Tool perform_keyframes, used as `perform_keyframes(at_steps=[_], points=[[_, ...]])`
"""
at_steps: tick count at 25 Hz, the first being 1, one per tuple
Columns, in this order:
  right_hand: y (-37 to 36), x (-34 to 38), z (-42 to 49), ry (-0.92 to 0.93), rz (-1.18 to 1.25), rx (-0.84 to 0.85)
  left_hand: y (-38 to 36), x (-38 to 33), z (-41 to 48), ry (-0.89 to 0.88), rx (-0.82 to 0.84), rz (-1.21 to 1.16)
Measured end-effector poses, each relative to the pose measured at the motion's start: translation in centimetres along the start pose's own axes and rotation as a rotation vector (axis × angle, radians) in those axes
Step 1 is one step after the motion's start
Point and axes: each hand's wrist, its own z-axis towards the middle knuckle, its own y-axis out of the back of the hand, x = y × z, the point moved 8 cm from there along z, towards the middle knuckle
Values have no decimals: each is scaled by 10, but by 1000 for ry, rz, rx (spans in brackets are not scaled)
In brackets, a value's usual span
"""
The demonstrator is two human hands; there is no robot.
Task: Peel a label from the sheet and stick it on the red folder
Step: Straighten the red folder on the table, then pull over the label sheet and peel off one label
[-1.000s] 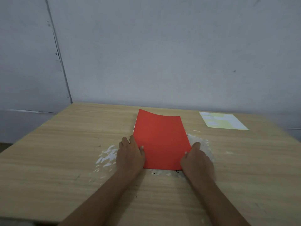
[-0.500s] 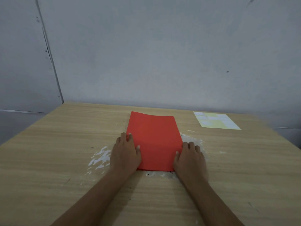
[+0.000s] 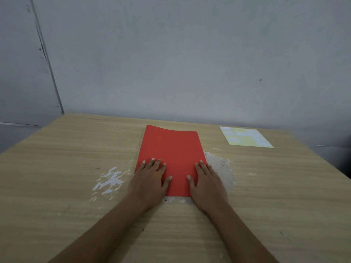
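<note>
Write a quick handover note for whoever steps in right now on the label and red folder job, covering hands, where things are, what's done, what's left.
Left hand and right hand: both open, flat on the near end of the red folder, holding nothing.
The folder lies mid-table; its far left corner curls up.
Label sheet lies flat at the far right of the table, untouched.
Done: folder laid out.
Left: peel a label, stick it on the folder.

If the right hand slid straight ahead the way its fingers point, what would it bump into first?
Probably nothing soon: the right hand lies flat on the red folder, so it would glide up it. The label sheet sits off to the right.
</note>
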Motion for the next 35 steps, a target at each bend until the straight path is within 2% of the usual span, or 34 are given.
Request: perform_keyframes(at_steps=[9,11,15,18,21,24,30,35], points=[[19,-3,5,30,111,-39,1,1,9,22,66,-20],[29,-8,11,39,191,-63,10,-5,18,24,27,9],[52,-38,28,-57,487,-180,26,-29,51,13,-85,-20],[68,-81,46,-210,534,-250,14,-62,90,-20,-106,-198],[82,-133,69,-361,462,-269,-11,-105,134,-36,-87,-451],[92,-185,102,-452,338,-247,-43,-146,187,-38,-31,-596],[103,-255,138,-518,148,-302,-80,-181,251,-25,-62,-509],[100,-299,154,-655,39,-391,-107,-196,283,-42,3,-385]])
